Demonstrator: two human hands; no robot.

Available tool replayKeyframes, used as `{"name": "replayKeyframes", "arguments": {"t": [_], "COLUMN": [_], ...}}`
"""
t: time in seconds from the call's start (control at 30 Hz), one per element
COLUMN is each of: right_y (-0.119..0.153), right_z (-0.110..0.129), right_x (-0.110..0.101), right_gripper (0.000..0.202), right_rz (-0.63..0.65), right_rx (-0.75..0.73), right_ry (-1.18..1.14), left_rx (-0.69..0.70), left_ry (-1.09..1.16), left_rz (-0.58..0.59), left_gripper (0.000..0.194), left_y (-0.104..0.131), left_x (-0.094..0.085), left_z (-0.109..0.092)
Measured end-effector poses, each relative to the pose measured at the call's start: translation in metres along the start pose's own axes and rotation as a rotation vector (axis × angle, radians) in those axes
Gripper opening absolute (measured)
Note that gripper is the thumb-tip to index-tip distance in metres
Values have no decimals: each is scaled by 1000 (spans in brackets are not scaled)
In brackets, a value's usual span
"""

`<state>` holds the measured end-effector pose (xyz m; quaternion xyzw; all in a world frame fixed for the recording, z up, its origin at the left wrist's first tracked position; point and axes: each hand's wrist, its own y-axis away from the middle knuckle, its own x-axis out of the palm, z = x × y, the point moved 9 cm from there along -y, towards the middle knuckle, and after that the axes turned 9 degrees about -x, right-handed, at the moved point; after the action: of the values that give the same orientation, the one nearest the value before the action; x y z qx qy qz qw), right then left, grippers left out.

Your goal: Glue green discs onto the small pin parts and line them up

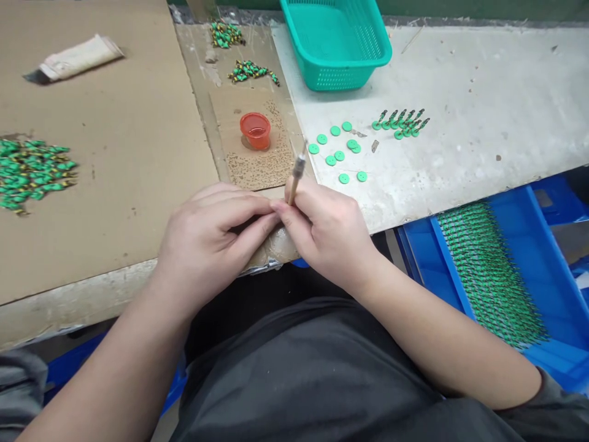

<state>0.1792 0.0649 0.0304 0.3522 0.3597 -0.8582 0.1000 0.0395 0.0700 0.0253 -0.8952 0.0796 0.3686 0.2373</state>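
Observation:
My left hand (211, 239) and my right hand (326, 227) meet at the fingertips near the table's front edge. A thin brush-like tool (297, 178) rises from the closed fingers of my right hand, its tip pointing up and away. The fingers of my left hand are pinched together; whatever they hold is hidden. Just beyond the hands, a small red cup (256, 131) with liquid in it rests on a speckled board (234, 169). Loose green discs (343, 178) lie to the right, with several more carrying dark upright pieces (400, 123) behind them.
A teal basket (338, 73) stands at the back. Small green-and-yellow pieces are heaped at the left (34, 175) and at the back (251, 72). A whitish tube (80, 59) lies back left. Below the table's right edge, a blue tray (540, 258) holds rows of green pieces.

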Motion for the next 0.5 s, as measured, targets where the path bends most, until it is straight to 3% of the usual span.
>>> {"name": "replayKeyframes", "arguments": {"t": [0.27, 0.5], "right_y": [11, 9], "right_z": [-32, -29], "right_x": [-16, -11], "right_gripper": [28, 30], "right_rz": [-111, 22], "right_rx": [163, 64], "right_ry": [-194, -169], "left_rx": [-79, -62], "left_ry": [44, -83], "left_rz": [26, 40], "left_gripper": [15, 18], "left_y": [-2, -1], "left_x": [1, 3], "left_z": [4, 6]}}
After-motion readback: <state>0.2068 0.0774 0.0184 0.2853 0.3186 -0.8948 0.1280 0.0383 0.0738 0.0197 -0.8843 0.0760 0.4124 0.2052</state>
